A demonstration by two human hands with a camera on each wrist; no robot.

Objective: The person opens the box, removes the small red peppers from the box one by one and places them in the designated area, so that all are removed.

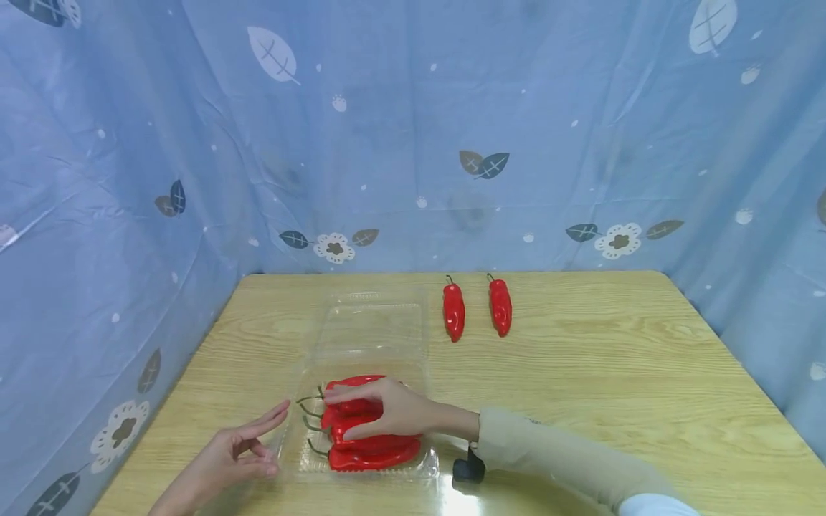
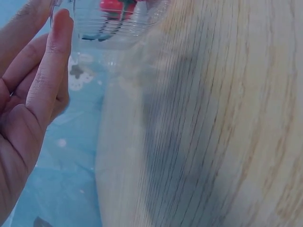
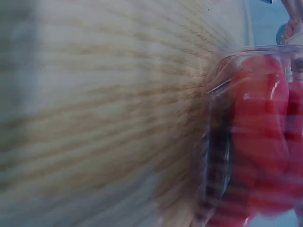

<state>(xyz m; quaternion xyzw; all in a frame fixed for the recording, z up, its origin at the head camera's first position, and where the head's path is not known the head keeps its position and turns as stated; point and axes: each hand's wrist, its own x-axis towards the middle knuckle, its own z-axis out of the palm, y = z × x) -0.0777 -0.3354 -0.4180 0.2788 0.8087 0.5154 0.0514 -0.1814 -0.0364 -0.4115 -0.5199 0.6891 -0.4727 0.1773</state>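
A clear plastic clamshell box (image 1: 293, 459) lies on the table with its lid (image 1: 374, 333) folded back behind it. Several red peppers (image 1: 377, 455) lie side by side in it, green stems to the left. My right hand (image 1: 393, 405) is over the peppers, fingers extended across the upper ones and thumb lower down, partly hiding them. Blurred peppers (image 3: 260, 113) show through the box wall in the right wrist view. At the box's left edge is my left hand (image 1: 241, 451), index finger extended, other fingers loosely bent. Its fingertips overlap the box end (image 2: 118, 28) in the left wrist view.
Two more red peppers lie apart at the back of the table, one (image 1: 454, 312) just right of the lid and another (image 1: 500, 308) farther right. A blue patterned curtain (image 1: 413, 143) encloses the wooden table (image 1: 581, 373) at the back and sides.
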